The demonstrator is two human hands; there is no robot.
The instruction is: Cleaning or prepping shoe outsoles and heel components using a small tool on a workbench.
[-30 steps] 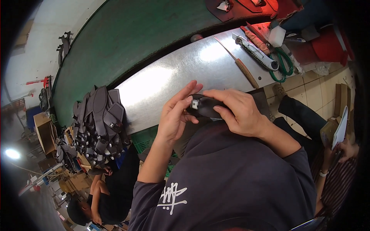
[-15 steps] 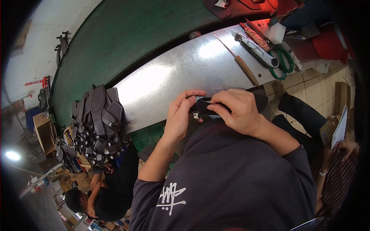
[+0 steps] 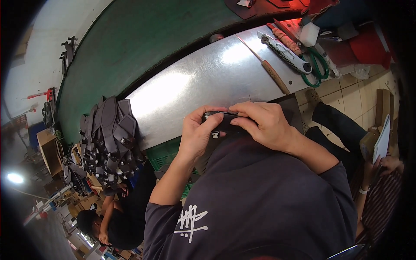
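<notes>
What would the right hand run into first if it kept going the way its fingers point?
The right hand points toward the person's left, so it would probably first meet the left hand, which grips the other end of the same small dark piece. Depth is hard to judge.
</notes>
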